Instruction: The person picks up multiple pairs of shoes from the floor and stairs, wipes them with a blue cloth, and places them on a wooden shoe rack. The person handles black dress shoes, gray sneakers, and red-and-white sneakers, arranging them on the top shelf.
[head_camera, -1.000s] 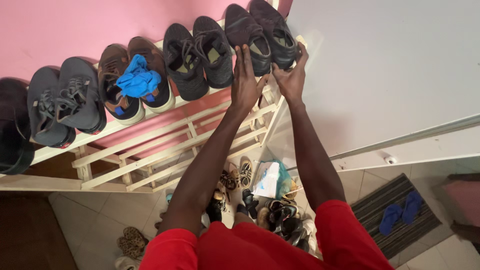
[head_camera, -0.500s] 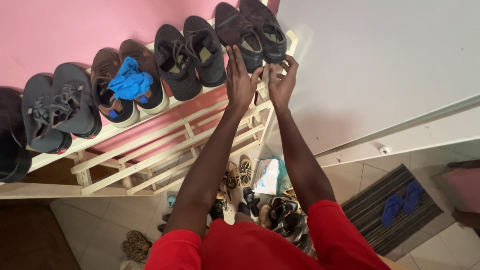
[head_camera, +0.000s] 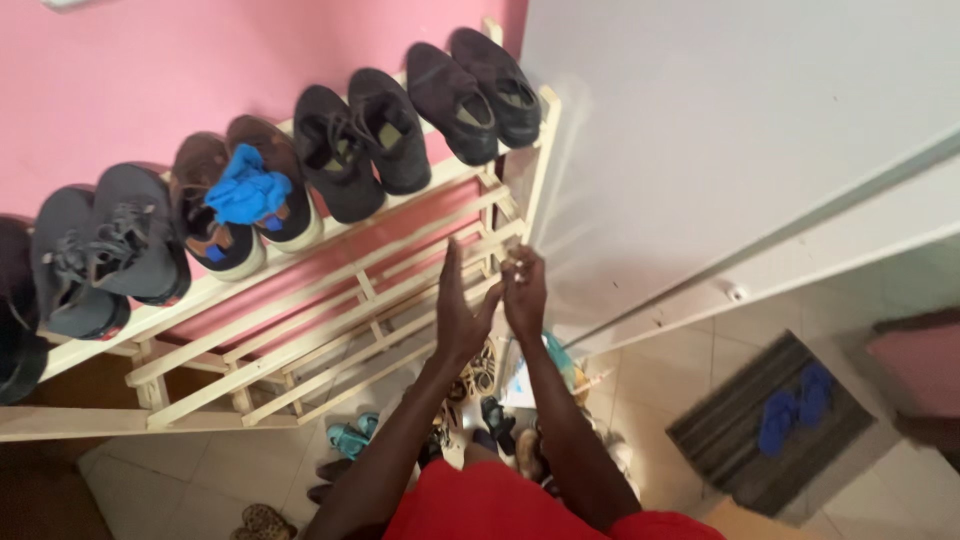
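My left hand (head_camera: 458, 310) and my right hand (head_camera: 523, 292) are raised side by side in front of the wooden shoe rack (head_camera: 330, 300), below its top shelf. The left hand is flat with its fingers straight; the right hand's fingers are loosely curled, and neither holds anything. On the top shelf at the right end stands a pair of dark shoes (head_camera: 470, 88), apart from my hands. Next to it stands a pair of black lace-up sneakers (head_camera: 362, 135), then brown shoes with a blue cloth (head_camera: 244, 190) on them, then grey sneakers (head_camera: 105, 245).
A pink wall (head_camera: 180, 70) backs the rack and a white door (head_camera: 720, 150) stands to its right. Several sandals and shoes (head_camera: 480, 400) lie heaped on the tiled floor below. A grey doormat with blue flip-flops (head_camera: 795, 410) lies to the right.
Both hands have dropped from the dark shoes at the right end of the top shelf to below that shelf. The shoes stay in place on the rack.
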